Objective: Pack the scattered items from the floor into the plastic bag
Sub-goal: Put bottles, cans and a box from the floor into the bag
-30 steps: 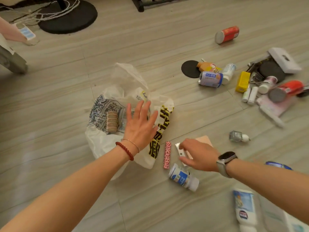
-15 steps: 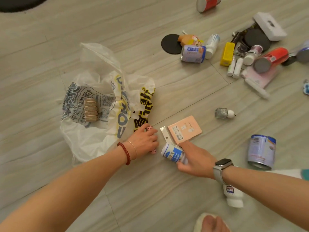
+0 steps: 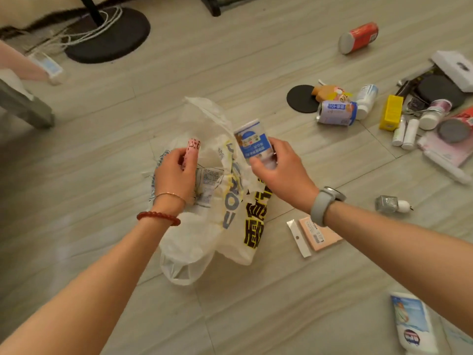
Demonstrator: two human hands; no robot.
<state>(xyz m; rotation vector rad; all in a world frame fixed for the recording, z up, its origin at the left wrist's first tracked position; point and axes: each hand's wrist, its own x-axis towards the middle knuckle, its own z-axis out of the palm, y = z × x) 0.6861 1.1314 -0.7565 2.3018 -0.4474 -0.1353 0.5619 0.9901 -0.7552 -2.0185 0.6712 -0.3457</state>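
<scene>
A crumpled white plastic bag (image 3: pixel 230 221) with yellow and black print lies on the floor at centre. My left hand (image 3: pixel 174 175) holds a pink spotted tube (image 3: pixel 192 147) above the bag's left side. My right hand (image 3: pixel 279 172) grips a white bottle with a blue label (image 3: pixel 252 140) over the bag's upper right part. A pink flat packet (image 3: pixel 318 237) lies on the floor under my right forearm, and a small silver bottle (image 3: pixel 390 203) lies to its right.
Cans, bottles, a yellow box (image 3: pixel 390 112), a black disc (image 3: pixel 302 98) and a white box (image 3: pixel 454 69) are scattered at the right. A red can (image 3: pixel 358 37) lies further back. A white tube (image 3: pixel 413 326) lies at lower right. A black stand base (image 3: pixel 110 37) with cables sits at upper left.
Both hands lifted off the floor: the left took up the pink tube, the right the blue-label bottle, and both moved up over the bag.
</scene>
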